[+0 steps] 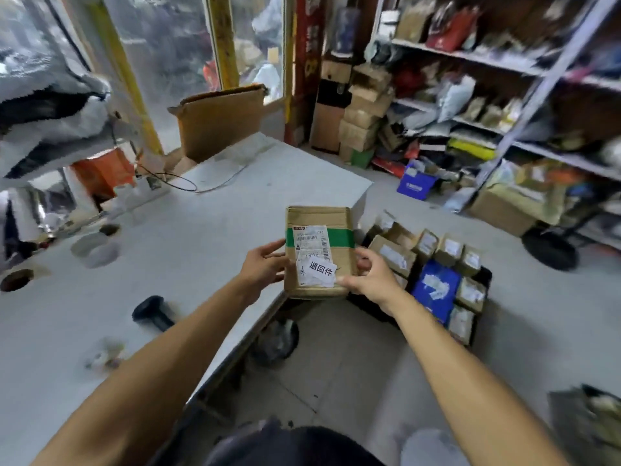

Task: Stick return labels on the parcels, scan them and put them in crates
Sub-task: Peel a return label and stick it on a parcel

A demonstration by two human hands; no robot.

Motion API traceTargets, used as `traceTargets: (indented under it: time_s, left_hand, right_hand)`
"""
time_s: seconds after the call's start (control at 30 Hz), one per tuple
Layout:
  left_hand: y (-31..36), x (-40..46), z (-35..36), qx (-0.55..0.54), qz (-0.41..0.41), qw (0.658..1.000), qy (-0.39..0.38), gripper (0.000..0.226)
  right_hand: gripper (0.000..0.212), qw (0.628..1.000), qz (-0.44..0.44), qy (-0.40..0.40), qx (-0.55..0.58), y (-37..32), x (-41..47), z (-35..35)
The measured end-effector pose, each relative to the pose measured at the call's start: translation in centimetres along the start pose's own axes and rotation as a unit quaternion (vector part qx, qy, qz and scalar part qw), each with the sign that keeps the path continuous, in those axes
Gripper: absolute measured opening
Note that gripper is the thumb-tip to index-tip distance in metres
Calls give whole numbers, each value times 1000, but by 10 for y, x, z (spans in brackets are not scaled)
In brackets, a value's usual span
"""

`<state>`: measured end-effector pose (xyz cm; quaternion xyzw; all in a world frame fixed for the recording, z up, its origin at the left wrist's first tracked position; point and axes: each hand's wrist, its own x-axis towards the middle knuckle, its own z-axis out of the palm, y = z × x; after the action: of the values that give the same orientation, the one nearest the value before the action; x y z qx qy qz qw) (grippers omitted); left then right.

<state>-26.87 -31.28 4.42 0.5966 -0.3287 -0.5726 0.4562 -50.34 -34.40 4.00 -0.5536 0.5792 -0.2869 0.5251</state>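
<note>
I hold a flat cardboard parcel [339, 220] with a green tape band over the table's right edge. My left hand [263, 265] grips its left side. My right hand [368, 275] grips its right side, thumb near the white return label [322, 270] with black characters stuck over the lower part of the shipping label. A black crate [484, 274] on the floor to the right holds several small labelled boxes and a blue parcel [437, 287]. A black handheld scanner [153, 312] lies on the table to the left of my left forearm.
The grey table [184, 250] carries a roll of tape [95, 250], a cable and an open cardboard box [220, 121] at its far end. Shelves [504, 95] full of parcels fill the right wall. A trolley wheel [549, 248] stands beyond the crate.
</note>
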Motion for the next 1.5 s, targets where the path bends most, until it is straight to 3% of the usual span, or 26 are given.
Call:
traceTargets:
  time_s: [0.3,0.4,0.57,0.7,1.0,1.37,1.5]
  left_hand:
    - [-29,77,152,102,-71,981,-146,62]
    - [-33,100,197,114,-79,974,-181,45]
    - [-45,176,258,119,-113,969,-183,48]
    - [-38,262,309,124,-139,965,-182,48]
    - [-31,488,404,137,-213,962,-102,55]
    - [-174,821,509,190,-178,960,-104,58]
    - [-221,890,521,219,-155,956,-122,55]
  right_hand:
    - [87,982,104,153,48,96,-7,-118]
    - [86,973,136,173,68,119,4,-148]
    - [89,963,180,184,75,144,61,-198]
    - [87,959,207,175,81,158,144,-245]
    - [86,961,252,107,37,204,387,-338]
    - [89,960,234,142,-60,401,687,-377]
    - [77,961,201,132,-135,450,744,-378]
